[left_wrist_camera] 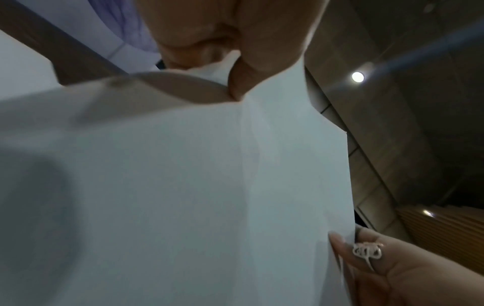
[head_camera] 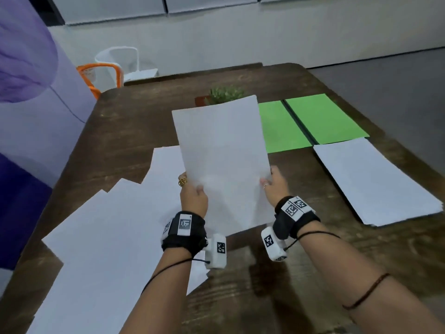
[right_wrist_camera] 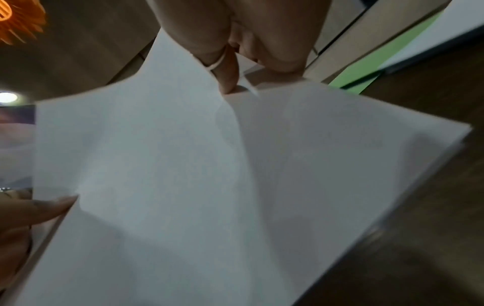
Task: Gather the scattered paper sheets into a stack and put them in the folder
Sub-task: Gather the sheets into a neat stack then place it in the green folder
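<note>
I hold a white paper sheet (head_camera: 222, 160) upright above the middle of the wooden table (head_camera: 134, 121). My left hand (head_camera: 192, 191) pinches its left edge and my right hand (head_camera: 274, 184) pinches its right edge. The left wrist view shows the sheet (left_wrist_camera: 183, 186) from below, and so does the right wrist view, as the sheet (right_wrist_camera: 209, 176). Several loose white sheets (head_camera: 103, 237) lie overlapping at the front left. A neat white stack (head_camera: 375, 182) lies at the right. The open green folder (head_camera: 310, 121) lies flat behind that stack.
A small potted plant (head_camera: 224, 95) stands behind the held sheet, partly hidden. An orange chair (head_camera: 101, 75) and a white chair (head_camera: 120, 59) stand past the table's far left corner. A purple panel (head_camera: 31, 104) borders the left side.
</note>
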A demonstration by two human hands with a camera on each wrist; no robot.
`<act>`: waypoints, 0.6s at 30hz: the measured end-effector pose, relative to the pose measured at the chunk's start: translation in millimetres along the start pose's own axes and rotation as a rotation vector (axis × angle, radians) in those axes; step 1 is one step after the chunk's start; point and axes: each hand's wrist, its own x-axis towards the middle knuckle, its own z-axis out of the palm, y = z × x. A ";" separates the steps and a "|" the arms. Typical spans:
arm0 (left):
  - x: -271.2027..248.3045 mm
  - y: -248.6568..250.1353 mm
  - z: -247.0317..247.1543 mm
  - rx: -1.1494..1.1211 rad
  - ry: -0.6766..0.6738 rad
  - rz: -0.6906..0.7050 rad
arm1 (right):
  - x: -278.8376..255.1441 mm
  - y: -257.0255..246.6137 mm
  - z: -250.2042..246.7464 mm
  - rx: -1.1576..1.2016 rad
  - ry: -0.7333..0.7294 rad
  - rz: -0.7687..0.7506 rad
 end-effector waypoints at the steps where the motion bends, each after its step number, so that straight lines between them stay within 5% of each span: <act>1: -1.6 10.0 14.7 0.014 -0.048 -0.021 | 0.8 7.1 -18.4 -0.012 0.043 0.012; 5: -18.1 56.1 91.1 0.117 -0.281 -0.071 | 14.8 48.7 -100.3 -0.024 0.208 0.049; 10: -40.3 101.4 212.9 0.188 -0.454 -0.032 | 49.5 101.7 -215.9 -0.332 0.236 0.114; 18: -62.1 139.2 375.0 0.327 -0.536 -0.027 | 121.6 171.9 -342.4 -0.553 0.162 0.233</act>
